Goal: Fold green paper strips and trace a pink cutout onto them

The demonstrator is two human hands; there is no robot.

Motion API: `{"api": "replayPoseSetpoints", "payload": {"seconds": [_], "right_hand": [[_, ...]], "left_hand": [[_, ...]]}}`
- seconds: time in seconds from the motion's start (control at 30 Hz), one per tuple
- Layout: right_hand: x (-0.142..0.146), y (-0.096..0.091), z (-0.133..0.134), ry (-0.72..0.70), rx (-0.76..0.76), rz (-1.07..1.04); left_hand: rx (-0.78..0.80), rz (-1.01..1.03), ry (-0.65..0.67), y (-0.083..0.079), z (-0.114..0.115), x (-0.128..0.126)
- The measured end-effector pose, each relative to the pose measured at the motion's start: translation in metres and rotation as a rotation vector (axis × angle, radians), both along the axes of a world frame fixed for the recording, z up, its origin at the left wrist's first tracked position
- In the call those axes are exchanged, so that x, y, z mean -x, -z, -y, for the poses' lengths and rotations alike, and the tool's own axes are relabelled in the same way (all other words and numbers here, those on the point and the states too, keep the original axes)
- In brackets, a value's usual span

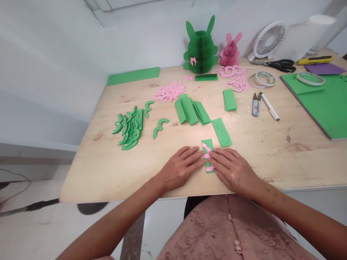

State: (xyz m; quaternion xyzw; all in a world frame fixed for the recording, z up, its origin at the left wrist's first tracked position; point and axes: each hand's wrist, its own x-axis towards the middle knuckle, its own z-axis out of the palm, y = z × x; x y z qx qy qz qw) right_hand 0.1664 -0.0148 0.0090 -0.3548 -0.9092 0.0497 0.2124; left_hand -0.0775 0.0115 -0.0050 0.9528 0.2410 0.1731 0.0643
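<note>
My left hand (pixel 181 167) and my right hand (pixel 233 169) lie flat on the wooden table (pixel 108 173) near its front edge. Their fingertips press from both sides on a pink curved cut-out (pixel 206 150) laid on a small folded green paper strip (pixel 208 143). Both hands have the fingers stretched out. Just beyond lies another green strip (pixel 221 132) with a drawn outline, and further back a fan of folded green strips (pixel 191 110).
Green curved cut-outs (pixel 130 127) lie at the left, pink cut-outs (pixel 169 91) behind. Green (pixel 201 47) and pink (pixel 231 50) honeycomb paper rabbits stand at the back. Snips (pixel 256 104), a pen (pixel 269 106), tape rolls (pixel 262 78), scissors (pixel 282 65), a fan (pixel 268 39) and green sheets (pixel 325 104) sit at the right.
</note>
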Motion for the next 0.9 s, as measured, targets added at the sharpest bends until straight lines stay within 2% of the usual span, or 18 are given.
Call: {"api": "replayPoseSetpoints", "payload": {"seconds": [0.57, 0.9], "right_hand": [[-0.0018, 0.003, -0.0014, -0.024, -0.021, 0.016], [-0.0029, 0.0053, -0.0023, -0.036, -0.056, 0.036]], "left_hand": [[-0.005, -0.001, -0.044, -0.0001, 0.0021, -0.0022], [-0.073, 0.125, -0.058, -0.0017, 0.005, -0.001]]}}
